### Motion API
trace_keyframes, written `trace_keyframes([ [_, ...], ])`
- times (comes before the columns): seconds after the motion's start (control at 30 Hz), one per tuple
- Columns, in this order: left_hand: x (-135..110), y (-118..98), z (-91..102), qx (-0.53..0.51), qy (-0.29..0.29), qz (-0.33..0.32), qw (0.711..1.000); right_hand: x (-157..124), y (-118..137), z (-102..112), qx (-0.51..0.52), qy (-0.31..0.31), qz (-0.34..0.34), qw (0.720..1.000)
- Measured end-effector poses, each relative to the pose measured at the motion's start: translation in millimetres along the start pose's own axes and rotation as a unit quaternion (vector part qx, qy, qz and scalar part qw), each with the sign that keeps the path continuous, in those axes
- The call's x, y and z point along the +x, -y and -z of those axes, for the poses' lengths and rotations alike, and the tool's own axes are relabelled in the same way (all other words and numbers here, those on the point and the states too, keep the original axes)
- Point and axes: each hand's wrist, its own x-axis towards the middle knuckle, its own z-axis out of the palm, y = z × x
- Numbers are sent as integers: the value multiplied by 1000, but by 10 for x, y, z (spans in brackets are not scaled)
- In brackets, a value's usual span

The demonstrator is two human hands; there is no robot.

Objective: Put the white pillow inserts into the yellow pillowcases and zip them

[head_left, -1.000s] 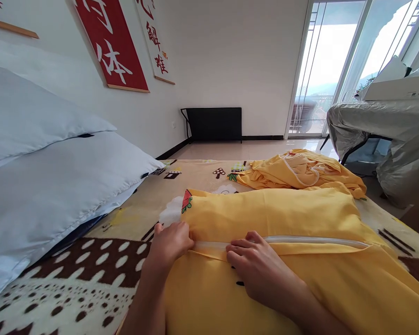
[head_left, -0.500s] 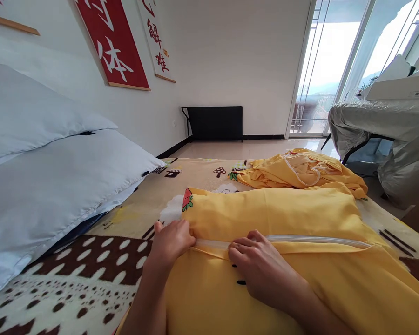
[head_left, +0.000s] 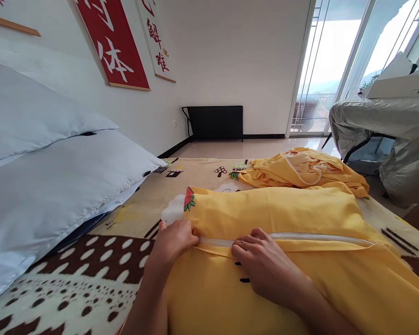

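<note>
A yellow zippered fabric cover (head_left: 265, 298) with a strawberry print (head_left: 189, 199) at one corner lies in front of me. It looks padded along its far side. Its white zipper (head_left: 321, 237) runs crosswise. At the zipper's left end, my left hand (head_left: 176, 238) is closed, pinching the cover's edge. My right hand (head_left: 256, 256) is closed over the zipper partway along, with the fingertips curled down onto it. Whatever small part lies under those fingers, such as a zipper pull, is hidden.
A second crumpled yellow cover (head_left: 307, 170) lies beyond. White pillows (head_left: 73, 172) are stacked at the left on the patterned bed blanket (head_left: 122, 260). At the right stands a table under silver plastic (head_left: 387, 114), bearing a white box (head_left: 400, 87). A black folded panel (head_left: 214, 122) leans against the far wall.
</note>
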Motion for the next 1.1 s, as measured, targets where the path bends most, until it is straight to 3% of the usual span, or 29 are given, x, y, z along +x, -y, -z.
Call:
trace_keyframes([
  [0.47,84,18,-42,-29,-2,3,1000,6,-20,-26,-14,-29,-17,999],
  [0.53,-18,-27,39,-35,-28,-40,998,11,-43,-31,-17,-51,-40,998],
  [0.6,-143,-104,121,-93,-43,-137,985,18,-67,-44,-25,-79,-60,995],
  [0.7,-274,-260,152,-205,-10,-302,931,29,-88,-71,-40,-114,-78,990],
  [0.77,-279,-363,93,-217,22,-364,906,37,-93,-87,-47,-122,-91,987],
  [0.97,-97,-502,-148,-213,13,-393,895,32,-102,-100,-62,-139,-120,981],
  [1.1,-75,-477,-134,-229,5,-382,895,-11,-95,-30,-59,-151,-139,977],
])
